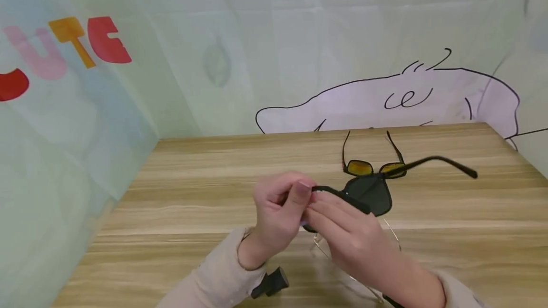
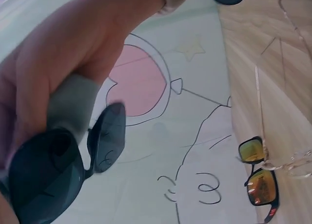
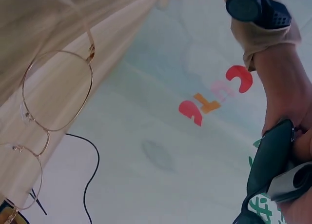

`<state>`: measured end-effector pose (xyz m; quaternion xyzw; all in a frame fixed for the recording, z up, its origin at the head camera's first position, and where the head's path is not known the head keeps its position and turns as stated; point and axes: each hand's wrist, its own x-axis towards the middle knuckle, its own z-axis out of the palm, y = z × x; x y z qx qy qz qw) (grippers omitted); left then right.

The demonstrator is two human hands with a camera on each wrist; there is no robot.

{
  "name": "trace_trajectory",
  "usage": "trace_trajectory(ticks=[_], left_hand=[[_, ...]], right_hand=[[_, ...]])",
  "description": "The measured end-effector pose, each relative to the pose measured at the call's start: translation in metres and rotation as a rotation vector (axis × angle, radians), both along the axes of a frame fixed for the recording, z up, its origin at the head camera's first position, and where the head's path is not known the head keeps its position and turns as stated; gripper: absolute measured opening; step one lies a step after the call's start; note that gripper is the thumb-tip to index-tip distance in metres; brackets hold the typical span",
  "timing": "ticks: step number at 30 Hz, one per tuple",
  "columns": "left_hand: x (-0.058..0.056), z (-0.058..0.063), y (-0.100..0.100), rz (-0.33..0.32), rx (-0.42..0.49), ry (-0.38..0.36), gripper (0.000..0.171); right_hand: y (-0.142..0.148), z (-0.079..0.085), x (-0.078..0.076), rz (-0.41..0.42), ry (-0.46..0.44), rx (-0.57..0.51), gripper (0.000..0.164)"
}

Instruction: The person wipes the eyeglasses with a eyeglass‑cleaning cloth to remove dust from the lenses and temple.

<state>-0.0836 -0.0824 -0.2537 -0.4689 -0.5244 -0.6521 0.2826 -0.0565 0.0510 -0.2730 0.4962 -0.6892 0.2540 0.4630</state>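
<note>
Both hands meet over the table at black-framed dark sunglasses (image 1: 370, 194), whose near arm stretches out to the right. My left hand (image 1: 278, 208) pinches one end of the frame, its thumb on top. At the same end, my right hand (image 1: 355, 241) lays its fingers over a lens. A grey cloth (image 2: 73, 102) shows between the right fingers and that lens in the left wrist view; the folded cloth (image 3: 291, 182) shows too in the right wrist view. The head view hides most of it behind the fingers.
Sunglasses with yellow-orange lenses (image 1: 359, 168) lie farther back on the wooden table (image 1: 205, 175), arms unfolded. Thin gold round glasses (image 3: 57, 92) lie below the right hand, partly covered by it in the head view. A printed curtain (image 1: 239, 51) stands behind the table.
</note>
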Motion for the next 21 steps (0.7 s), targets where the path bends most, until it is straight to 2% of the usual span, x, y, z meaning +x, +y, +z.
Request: trace_trajectory(ticks=[3, 7, 9, 12, 13, 15, 16, 19, 21], left_hand=[[-0.002, -0.002, 0.001, -0.023, -0.032, -0.024, 0.040], [-0.005, -0.005, 0.000, 0.032, -0.023, -0.086, 0.043], [-0.007, -0.006, 0.000, 0.076, -0.012, -0.100, 0.044], [-0.010, -0.006, -0.002, 0.136, -0.006, -0.101, 0.044], [-0.010, -0.006, -0.003, 0.152, -0.007, -0.099, 0.045], [-0.011, -0.006, -0.005, 0.173, -0.004, -0.094, 0.046], [-0.012, -0.005, -0.006, 0.179, -0.001, -0.091, 0.046], [-0.012, -0.003, -0.008, 0.177, 0.008, -0.069, 0.046], [-0.011, -0.001, -0.008, 0.177, 0.020, -0.053, 0.045]], right_hand=[[0.000, 0.001, -0.001, -0.103, -0.025, -0.003, 0.030], [0.004, -0.001, -0.004, -0.186, -0.081, 0.014, 0.035], [0.009, -0.002, -0.006, -0.177, -0.155, -0.006, 0.034], [0.020, -0.003, -0.009, -0.107, -0.297, -0.120, 0.029], [0.024, -0.003, -0.010, -0.097, -0.316, -0.162, 0.029], [0.032, -0.002, -0.013, -0.115, -0.304, -0.221, 0.029], [0.035, -0.002, -0.015, -0.152, -0.274, -0.227, 0.029], [0.040, -0.005, -0.019, -0.255, -0.172, -0.174, 0.031], [0.040, -0.010, -0.022, -0.271, -0.141, -0.133, 0.034]])
